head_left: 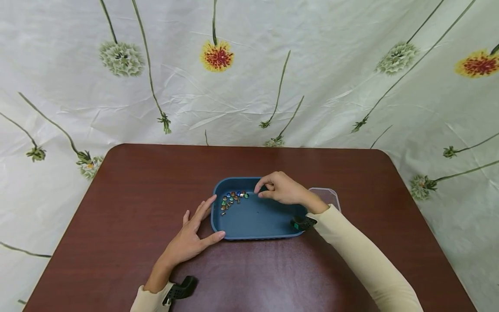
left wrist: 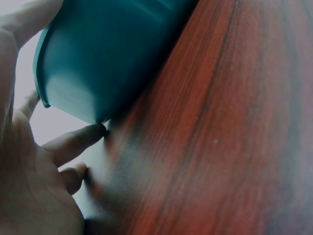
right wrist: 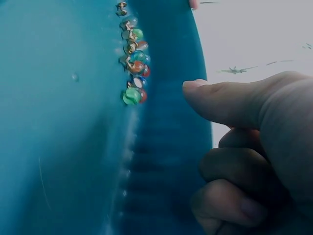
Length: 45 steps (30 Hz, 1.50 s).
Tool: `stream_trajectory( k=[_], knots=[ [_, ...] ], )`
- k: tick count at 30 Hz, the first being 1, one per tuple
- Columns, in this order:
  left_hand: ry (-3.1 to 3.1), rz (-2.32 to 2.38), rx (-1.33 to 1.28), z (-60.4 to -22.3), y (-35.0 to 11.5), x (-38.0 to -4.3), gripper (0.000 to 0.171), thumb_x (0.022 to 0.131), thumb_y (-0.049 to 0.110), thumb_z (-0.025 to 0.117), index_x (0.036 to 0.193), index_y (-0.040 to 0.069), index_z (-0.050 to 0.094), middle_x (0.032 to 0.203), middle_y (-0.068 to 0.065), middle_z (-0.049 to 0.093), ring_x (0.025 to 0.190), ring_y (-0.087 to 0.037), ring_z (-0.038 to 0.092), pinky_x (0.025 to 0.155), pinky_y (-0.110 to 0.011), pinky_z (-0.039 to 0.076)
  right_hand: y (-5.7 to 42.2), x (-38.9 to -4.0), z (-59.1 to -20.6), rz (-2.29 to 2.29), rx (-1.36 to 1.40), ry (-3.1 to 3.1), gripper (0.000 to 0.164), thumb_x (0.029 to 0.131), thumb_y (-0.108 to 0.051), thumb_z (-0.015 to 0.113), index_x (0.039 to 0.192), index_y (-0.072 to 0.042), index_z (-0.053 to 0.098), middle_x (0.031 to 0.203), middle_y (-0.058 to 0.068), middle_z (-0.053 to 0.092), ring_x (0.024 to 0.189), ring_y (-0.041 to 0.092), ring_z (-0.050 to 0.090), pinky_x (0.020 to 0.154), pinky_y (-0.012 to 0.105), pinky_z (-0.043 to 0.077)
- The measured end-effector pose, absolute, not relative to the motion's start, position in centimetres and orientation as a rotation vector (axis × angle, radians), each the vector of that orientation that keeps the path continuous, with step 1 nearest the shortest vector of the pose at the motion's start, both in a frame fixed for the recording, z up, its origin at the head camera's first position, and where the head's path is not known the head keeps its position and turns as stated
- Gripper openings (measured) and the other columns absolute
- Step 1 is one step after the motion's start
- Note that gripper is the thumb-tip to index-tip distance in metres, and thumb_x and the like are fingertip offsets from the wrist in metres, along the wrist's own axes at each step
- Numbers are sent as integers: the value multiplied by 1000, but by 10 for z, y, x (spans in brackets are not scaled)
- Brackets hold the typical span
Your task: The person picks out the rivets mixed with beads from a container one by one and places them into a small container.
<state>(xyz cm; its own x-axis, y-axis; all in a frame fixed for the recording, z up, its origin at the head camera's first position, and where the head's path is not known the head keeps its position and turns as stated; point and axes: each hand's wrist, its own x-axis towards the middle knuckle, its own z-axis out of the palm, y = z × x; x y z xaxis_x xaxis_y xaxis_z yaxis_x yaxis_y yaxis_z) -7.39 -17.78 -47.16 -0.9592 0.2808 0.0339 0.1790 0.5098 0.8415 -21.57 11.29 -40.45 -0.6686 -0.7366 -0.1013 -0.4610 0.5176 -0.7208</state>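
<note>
A blue rectangular tray (head_left: 257, 221) lies on the table. In its back left part is a bent row of small shiny pieces (head_left: 235, 197), green, orange, blue and red with brass-coloured metal parts; the right wrist view shows these colored pieces (right wrist: 137, 68) along the foot of the tray wall. My left hand (head_left: 191, 238) touches the tray's left end with spread fingers, thumb by the front corner. My right hand (head_left: 284, 188) hovers over the tray's back edge, right of the pieces. Its index finger and thumb stand apart with nothing visible between them; the other fingers are bent.
A clear plastic container or lid (head_left: 331, 196) sits at the tray's right end, partly hidden by the right wrist. The brown table (head_left: 156, 182) has rounded back corners. White flower-print cloth (head_left: 241, 99) hangs behind it. Both wrists wear black devices.
</note>
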Motion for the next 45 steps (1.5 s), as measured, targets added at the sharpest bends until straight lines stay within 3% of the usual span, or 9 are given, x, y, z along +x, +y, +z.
stream_trajectory(
  k=[15,21,26,29,33,36,41,43,45],
  knots=[
    [2627,1449,395,-471,-178,-73,94,90,38,76,162,31,16,158,-8,41,155,-38,9,112,-73,-8,72,-221,-423,-888,-1051,2313,17,96,-11,69,110,-6,75,46,-6,33,43,8,32,75,22,50],
    [2630,1450,403,-471,-180,-72,94,90,37,76,162,31,16,159,-7,40,155,-39,9,113,-72,-8,61,-222,-432,-843,-1027,2293,16,95,-9,69,110,-8,76,45,-5,37,41,7,32,56,20,40],
    [2622,1445,408,-471,-179,-73,94,91,37,75,162,31,15,159,-6,39,155,-38,9,113,-72,-8,57,-222,-439,-787,-1007,2305,15,95,-10,69,109,-9,76,46,-5,39,41,7,33,55,20,40],
    [2615,1450,403,-471,-179,-74,94,91,37,75,162,32,15,159,-6,39,155,-38,9,113,-72,-8,56,-221,-440,-746,-1017,2329,15,95,-11,70,109,-10,76,47,-5,41,42,7,35,61,23,44],
    [2611,1444,402,-470,-179,-74,93,91,38,75,161,37,13,159,-6,39,156,-37,8,114,-71,-9,56,-219,-438,-715,-1029,2375,15,95,-13,71,108,-13,76,48,-6,41,45,8,39,85,32,51],
    [2612,1446,410,-470,-179,-74,93,91,37,75,161,38,13,159,-6,39,156,-37,8,113,-72,-8,57,-219,-437,-705,-1036,2402,14,94,-13,71,108,-14,76,49,-6,42,46,8,40,102,38,48],
    [2618,1445,414,-471,-179,-75,93,91,37,75,161,38,13,159,-5,40,156,-36,8,113,-72,-8,60,-218,-437,-717,-1040,2439,14,95,-14,70,108,-13,75,48,-5,43,42,8,36,79,31,53],
    [2616,1444,413,-472,-179,-74,93,91,37,75,161,38,13,159,-5,40,156,-36,8,113,-72,-8,61,-218,-437,-725,-1035,2458,13,96,-14,69,107,-12,75,48,-4,44,41,8,35,65,25,47],
    [2615,1445,411,-472,-178,-74,93,91,38,75,161,38,13,159,-5,40,156,-36,8,113,-72,-9,62,-218,-438,-725,-1028,2476,13,97,-15,69,107,-12,75,49,-5,45,42,7,36,60,22,41]
  ],
)
